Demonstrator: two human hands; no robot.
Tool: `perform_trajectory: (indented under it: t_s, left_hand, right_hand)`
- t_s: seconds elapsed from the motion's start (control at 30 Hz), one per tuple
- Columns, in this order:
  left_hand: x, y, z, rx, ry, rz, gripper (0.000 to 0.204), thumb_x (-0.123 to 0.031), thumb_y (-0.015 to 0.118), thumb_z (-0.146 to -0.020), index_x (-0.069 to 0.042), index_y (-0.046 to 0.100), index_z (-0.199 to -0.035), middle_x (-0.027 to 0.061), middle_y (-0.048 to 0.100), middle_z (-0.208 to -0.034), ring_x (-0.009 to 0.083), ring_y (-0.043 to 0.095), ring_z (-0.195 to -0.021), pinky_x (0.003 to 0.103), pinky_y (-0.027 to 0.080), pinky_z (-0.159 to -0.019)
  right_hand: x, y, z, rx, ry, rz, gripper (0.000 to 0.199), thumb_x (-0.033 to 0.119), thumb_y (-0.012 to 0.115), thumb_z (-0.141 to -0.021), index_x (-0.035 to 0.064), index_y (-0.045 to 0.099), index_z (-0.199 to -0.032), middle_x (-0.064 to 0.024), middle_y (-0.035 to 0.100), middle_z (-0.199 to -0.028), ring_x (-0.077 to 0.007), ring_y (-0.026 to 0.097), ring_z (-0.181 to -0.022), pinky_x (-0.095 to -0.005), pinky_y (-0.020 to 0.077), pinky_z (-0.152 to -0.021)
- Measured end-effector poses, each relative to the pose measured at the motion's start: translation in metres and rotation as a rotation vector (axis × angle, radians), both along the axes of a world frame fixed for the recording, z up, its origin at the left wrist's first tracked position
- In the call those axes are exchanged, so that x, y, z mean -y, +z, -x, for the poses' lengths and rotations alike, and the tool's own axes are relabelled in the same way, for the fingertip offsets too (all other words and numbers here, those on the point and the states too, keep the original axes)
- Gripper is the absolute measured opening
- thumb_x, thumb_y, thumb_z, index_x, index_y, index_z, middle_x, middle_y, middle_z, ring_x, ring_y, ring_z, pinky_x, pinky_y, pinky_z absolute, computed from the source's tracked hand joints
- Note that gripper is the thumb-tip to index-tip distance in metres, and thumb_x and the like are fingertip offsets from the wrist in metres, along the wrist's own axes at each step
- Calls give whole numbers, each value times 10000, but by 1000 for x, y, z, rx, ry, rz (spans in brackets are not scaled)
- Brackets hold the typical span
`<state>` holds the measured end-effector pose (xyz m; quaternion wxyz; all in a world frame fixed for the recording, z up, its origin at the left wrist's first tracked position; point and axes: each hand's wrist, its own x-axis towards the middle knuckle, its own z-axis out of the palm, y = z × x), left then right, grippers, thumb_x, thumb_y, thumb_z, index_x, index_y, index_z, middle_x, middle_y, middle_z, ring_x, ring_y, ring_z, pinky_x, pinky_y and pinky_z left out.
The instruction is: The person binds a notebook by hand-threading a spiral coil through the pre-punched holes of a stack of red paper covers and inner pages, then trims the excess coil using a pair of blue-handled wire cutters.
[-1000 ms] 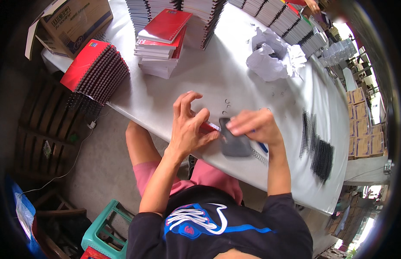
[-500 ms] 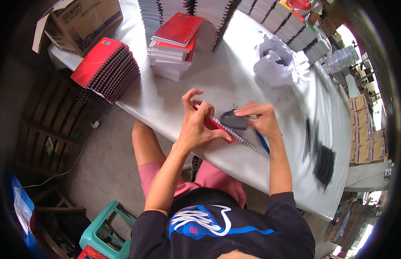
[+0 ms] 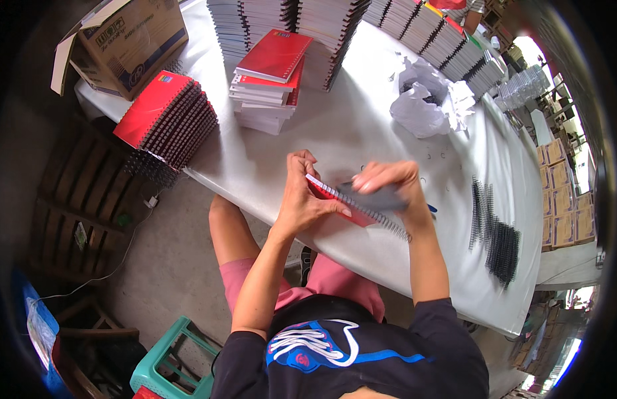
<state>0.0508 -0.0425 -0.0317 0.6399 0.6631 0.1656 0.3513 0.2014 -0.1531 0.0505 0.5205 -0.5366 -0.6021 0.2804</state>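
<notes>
- Red notebook (image 3: 360,216): at the counter's (image 3: 348,139) near edge, gripped by the left hand (image 3: 303,199), spine upward.
- Spiral coil (image 3: 396,228): along the spine, free end toward the near right corner.
- Right hand (image 3: 393,181): fingers closed on a dark flat tool (image 3: 385,198), blurred, beside the coil.
- Black coils (image 3: 502,251): heaped near the right edge.

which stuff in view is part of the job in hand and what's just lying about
In the job:
red notebook, in the left hand
spiral coil along its edge
dark grey object, blurred, in the right hand
black coils on the table, probably spares

Lying about, it seems:
crumpled white wrapping
green stool
cardboard box
</notes>
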Motion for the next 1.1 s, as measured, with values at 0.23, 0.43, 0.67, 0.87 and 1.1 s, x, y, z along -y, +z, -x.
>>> perform_trajectory:
  t_s: [0.23,0.43,0.67,0.87,1.1]
  left_hand:
    - [3,9,2,4,49,-153,981,-370,940,-389,-38,281,-1035,117,338,-1049,189,426,-871,310,431,-776]
    - [3,2,0,5,41,-78,989,-399,928,-400,-32,268,-1040,136,339,-1085,217,432,-946,335,409,-875]
    - [-4,14,13,153,-182,-75,261,-46,702,-798,-37,528,-992,49,462,-1060,104,442,-923,242,417,-791]
    - [8,11,9,188,78,132,259,3,734,-747,-21,588,-959,47,518,-953,119,506,-903,236,424,-803]
    - [12,7,9,228,149,164,243,34,733,-743,-7,658,-971,38,556,-947,111,553,-845,231,463,-761]
  right_hand:
    - [-10,-1,5,-184,30,-13,246,-86,620,-670,20,730,-863,-90,708,-833,-133,653,-797,-266,515,-744]
    - [-12,9,8,-94,-38,-6,254,-71,613,-669,23,727,-875,-102,709,-874,-167,661,-783,-274,517,-739]
    - [81,-7,-63,783,-952,229,476,-2,636,-701,92,628,-1168,-154,612,-1170,-270,588,-1070,-332,458,-914]
    - [138,-39,-4,975,-679,599,546,274,602,-858,117,439,-1355,-180,390,-1375,-360,356,-1278,-402,322,-1037]
    - [121,-43,25,622,-844,314,479,304,526,-914,150,442,-1360,-164,438,-1172,-340,426,-1078,-462,322,-974]
